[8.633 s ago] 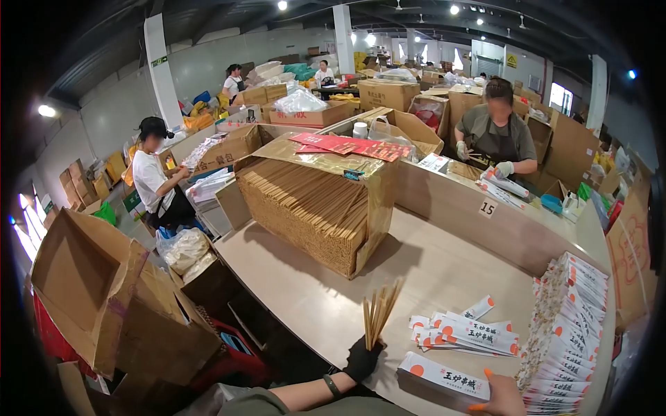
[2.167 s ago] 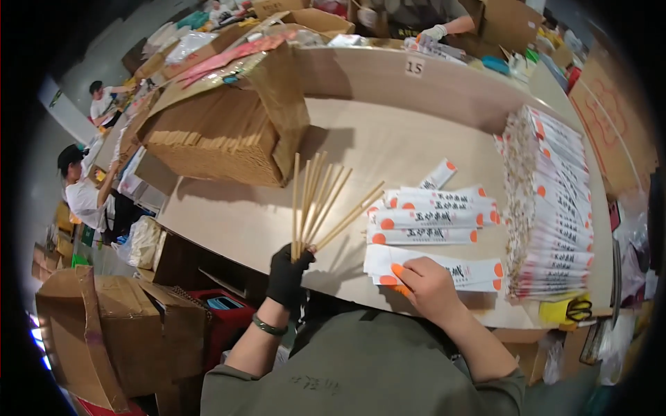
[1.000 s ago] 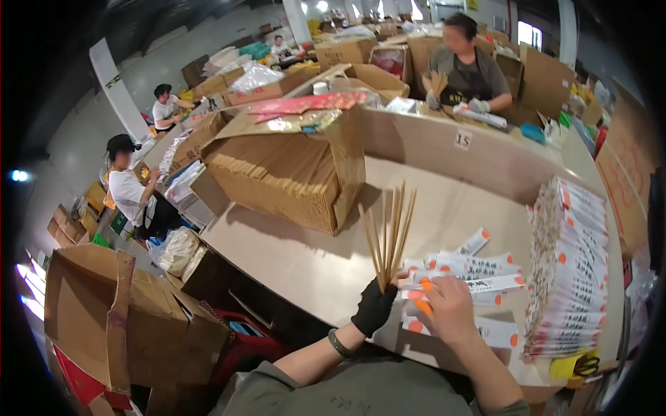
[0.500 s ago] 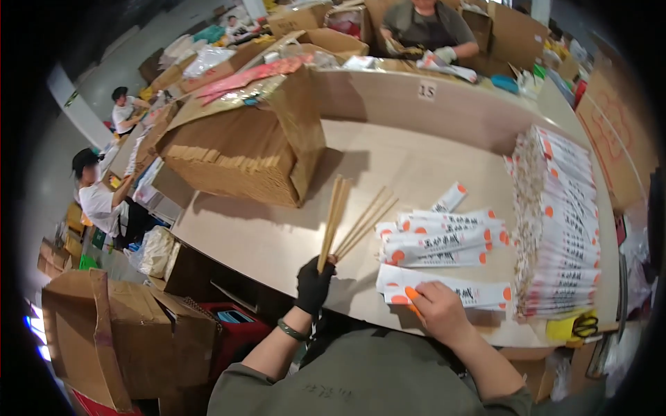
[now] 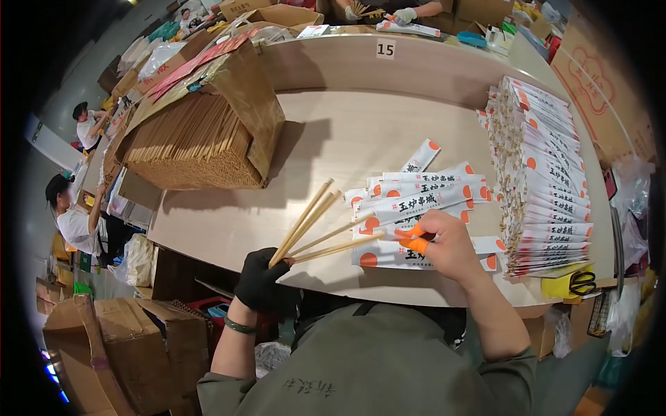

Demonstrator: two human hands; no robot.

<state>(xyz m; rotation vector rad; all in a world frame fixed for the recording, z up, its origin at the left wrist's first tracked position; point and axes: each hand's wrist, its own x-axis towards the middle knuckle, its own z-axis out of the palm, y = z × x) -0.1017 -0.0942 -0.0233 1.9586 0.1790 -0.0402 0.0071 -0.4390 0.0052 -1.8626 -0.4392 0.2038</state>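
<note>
The left hand [image 5: 260, 279] still grips chopsticks [image 5: 306, 223], but some now lean lower toward the right hand [image 5: 436, 239], which pinches a sleeve [image 5: 393, 233] beside their tips.

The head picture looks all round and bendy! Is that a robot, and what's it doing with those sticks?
No robot here: these are a person's own hands. The camera sits on their head and looks down, and its wide fisheye lens bends straight edges.

The black-gloved left hand holds a few slim tan wooden sticks. The right hand, with orange finger covers, is near the sticks' far ends; I can't tell what it holds.

On the pale flat table are a brown cardboard box full of sticks, loose white paper sleeves with orange dots and a tall stack of white packets.
</note>
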